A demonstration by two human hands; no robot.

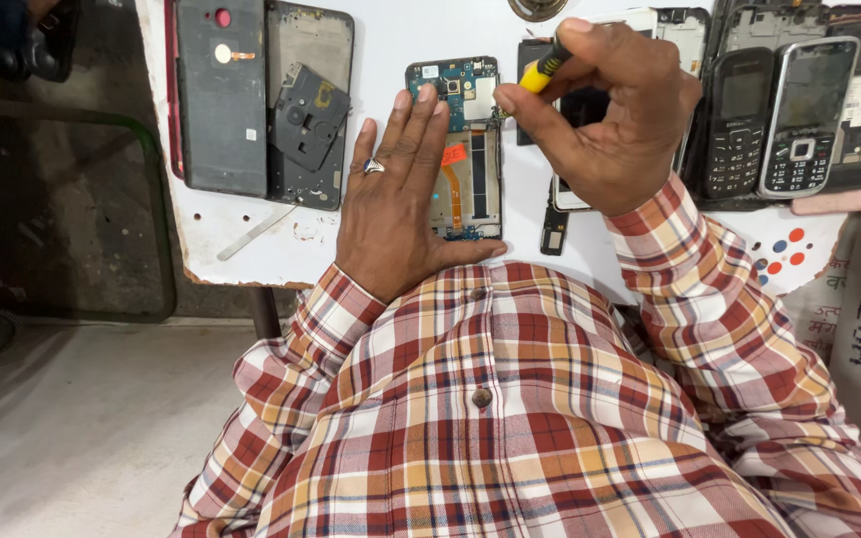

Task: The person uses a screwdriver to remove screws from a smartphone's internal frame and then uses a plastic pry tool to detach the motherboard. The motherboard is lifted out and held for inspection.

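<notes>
An opened smartphone (pixel 470 159) lies on the white table (pixel 391 40), its teal circuit board and orange ribbon cable exposed. My left hand (pixel 396 194), wearing a ring, lies flat on the phone's left side with fingers spread, pressing it down. My right hand (pixel 605 105) is closed around a small screwdriver with a yellow and black handle (pixel 542 70); the tip points down to the board's upper right edge.
A dark phone back cover (pixel 221 95) and a phone frame with a loose black part (pixel 309 115) lie at left. Two keypad phones (pixel 774 120) and other phone shells sit at right. A thin metal strip (pixel 256 232) lies near the table's front edge.
</notes>
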